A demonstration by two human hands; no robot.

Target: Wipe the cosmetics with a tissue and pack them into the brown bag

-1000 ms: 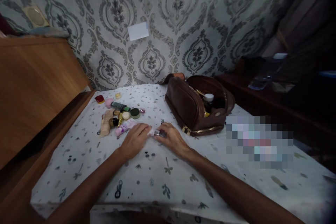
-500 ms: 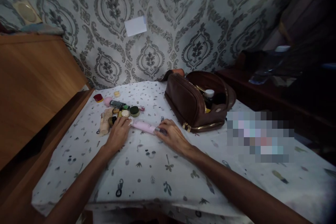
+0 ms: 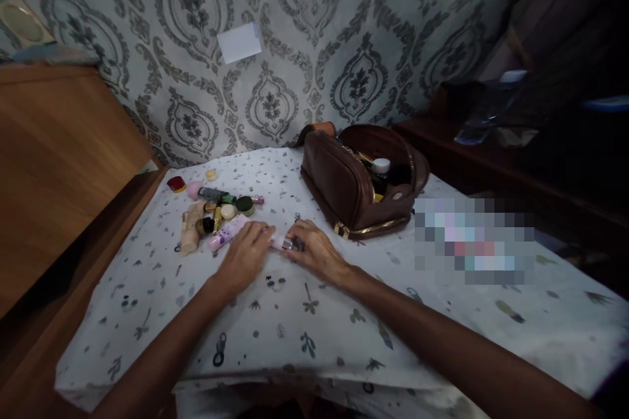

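Observation:
Between my hands lies a pale pink tube [image 3: 278, 240] with a silver band and a dark end. My left hand [image 3: 246, 254] curls its fingers over the tube's left part and hides it. At the banded end, my right hand [image 3: 314, 252] grips the tube between thumb and fingers. A pink tube with purple marks [image 3: 227, 233] lies just left of my left hand. Close by are a beige tube [image 3: 190, 229], a round cream-coloured jar [image 3: 228, 211], a dark green-lidded jar [image 3: 245, 205] and a small green bottle [image 3: 214, 195].
A brown bag [image 3: 339, 177] stands unzipped behind my right hand, a white-capped bottle [image 3: 381, 170] inside it. A red-lidded jar [image 3: 175, 184] is at the far left. Patterned cloth [image 3: 280, 340] covers the table, wooden furniture [image 3: 63, 144] borders its left, and a blurred patch hides items at right.
My left hand has shifted right along the pale pink tube, nearer my right hand. The purple-marked tube now shows beside it. The camera view has swung slightly right.

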